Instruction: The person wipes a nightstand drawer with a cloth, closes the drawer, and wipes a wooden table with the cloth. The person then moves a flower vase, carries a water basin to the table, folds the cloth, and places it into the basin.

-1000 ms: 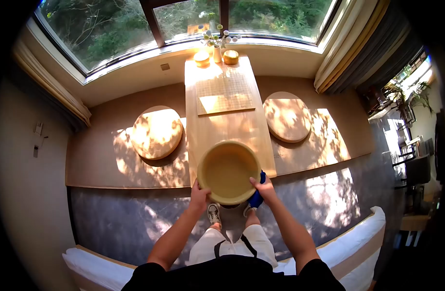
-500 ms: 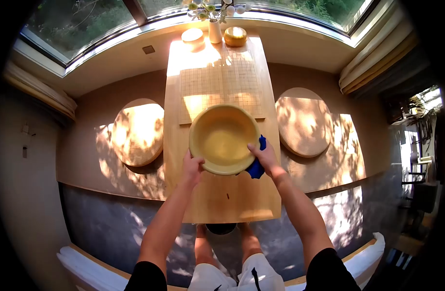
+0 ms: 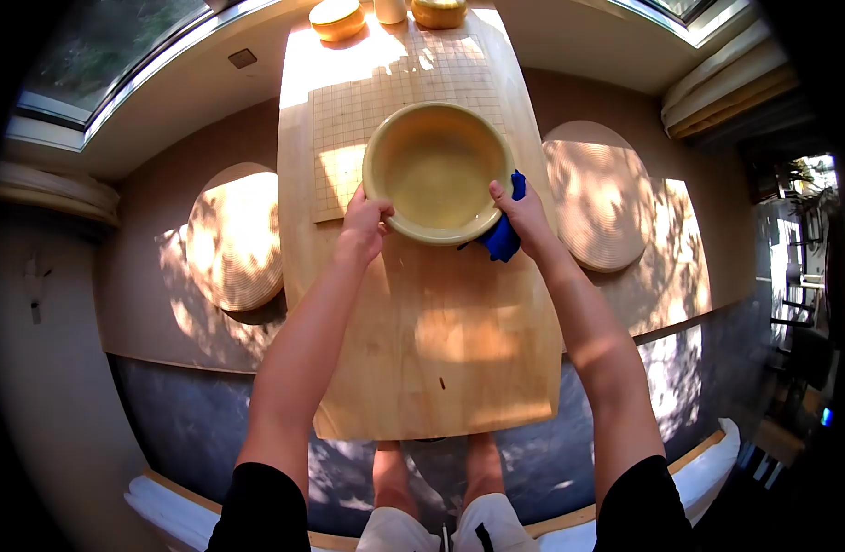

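A round yellow basin (image 3: 436, 136) is held between my two hands over the wooden table (image 3: 413, 396), covering the near part of a board marked with a grid (image 3: 335, 129). My left hand (image 3: 365, 224) grips the basin's near left rim, thumb on top. On the right side, my right hand (image 3: 524, 216) has its thumb at the rim and also holds a blue cloth (image 3: 503, 241), which hangs beside the basin's wall. The basin's inside looks shiny; I cannot tell for sure whether liquid is in it. Its underside is hidden.
Two round woven cushions (image 3: 236, 235) (image 3: 599, 193) lie on the raised floor on either side of the table. At the far end stand two round bowls (image 3: 337, 18) (image 3: 438, 12) and a white vase (image 3: 390, 9). A small dark mark (image 3: 443, 383) shows near the front edge.
Both hands have carried the basin forward, away from me, further over the grid board. The blue cloth has gone along with my right hand. My view has tilted downward.
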The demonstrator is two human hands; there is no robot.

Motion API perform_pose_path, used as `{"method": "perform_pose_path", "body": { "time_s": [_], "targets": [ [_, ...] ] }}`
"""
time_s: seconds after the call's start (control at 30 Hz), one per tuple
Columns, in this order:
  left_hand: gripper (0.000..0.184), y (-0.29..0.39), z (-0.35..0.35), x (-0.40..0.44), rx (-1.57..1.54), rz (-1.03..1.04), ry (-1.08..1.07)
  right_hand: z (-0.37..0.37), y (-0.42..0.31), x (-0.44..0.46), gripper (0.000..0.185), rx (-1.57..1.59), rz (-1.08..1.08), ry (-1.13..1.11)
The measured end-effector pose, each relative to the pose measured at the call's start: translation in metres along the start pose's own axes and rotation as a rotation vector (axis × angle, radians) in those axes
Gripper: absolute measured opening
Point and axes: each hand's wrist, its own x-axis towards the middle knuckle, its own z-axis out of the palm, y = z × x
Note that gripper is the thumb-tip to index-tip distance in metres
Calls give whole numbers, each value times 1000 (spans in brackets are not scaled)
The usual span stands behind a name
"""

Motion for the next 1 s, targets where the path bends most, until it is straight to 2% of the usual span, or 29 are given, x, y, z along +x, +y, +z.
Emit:
{"method": "perform_pose_path", "body": {
  "time_s": [0.1,0.23,0.33,0.4,0.43,0.47,0.5,0.53,0.57,0.63,0.7,0.77,0.83,0.9,0.97,1.0],
  "targets": [
    [61,3,-4,19,-73,18,-91,2,-7,14,69,-50,1,-2],
    [57,7,-7,26,-59,-1,-102,2,-11,15,69,-110,-1,13],
    [48,14,-3,14,-62,15,-128,-5,1,12,67,2,44,2],
    [38,14,5,-13,-278,-65,7,-11,10,-11,59,302,79,78],
    [38,0,4,-23,-280,-70,5,-13,18,-24,52,340,48,131],
    [39,-20,1,-31,-249,45,72,-15,26,-38,45,377,13,181],
    [40,-41,-2,-42,-216,158,143,-15,22,-58,40,425,109,153],
    [42,-63,0,-58,-114,130,126,-13,18,-79,34,473,210,126],
    [44,-80,6,-72,-13,106,107,-11,23,-91,34,472,212,124],
    [46,-104,23,-98,56,-43,-89,-3,34,-118,33,597,439,-15],
    [46,-129,34,-107,-84,-143,-264,22,36,-137,37,566,394,-17],
    [48,-126,34,-116,-132,-165,-309,42,35,-149,39,485,418,-45],
    [51,-125,29,-123,-183,-190,-345,56,35,-154,38,254,279,-70],
    [49,-124,10,-126,-290,-219,-396,59,26,-167,41,250,280,-96],
    [45,-121,-7,-127,-291,-222,-348,63,22,-177,48,141,143,-120],
    [42,-116,-17,-127,-194,-184,-195,65,24,-179,48,149,145,-132]
  ]
}}
